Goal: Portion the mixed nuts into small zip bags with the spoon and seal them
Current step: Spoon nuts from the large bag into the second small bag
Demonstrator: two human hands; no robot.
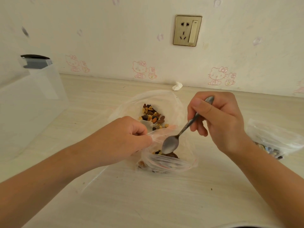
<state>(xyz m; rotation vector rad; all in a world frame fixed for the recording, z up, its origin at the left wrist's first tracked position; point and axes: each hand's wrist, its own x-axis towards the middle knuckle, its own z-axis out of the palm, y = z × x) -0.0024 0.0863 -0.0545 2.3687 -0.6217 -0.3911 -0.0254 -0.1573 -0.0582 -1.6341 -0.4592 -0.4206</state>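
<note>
Left hand (125,139), fingers pinching zip bag (172,163) rim; right hand (220,122), fingers gripping spoon (170,145), bowl inside mouth

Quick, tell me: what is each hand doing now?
Left hand: pinches the small zip bag open at its rim.
Right hand: holds the spoon, bowl inside the bag.

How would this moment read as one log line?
filling | left hand pinches zip bag rim | right hand holds spoon, tip in bag mouth
</note>
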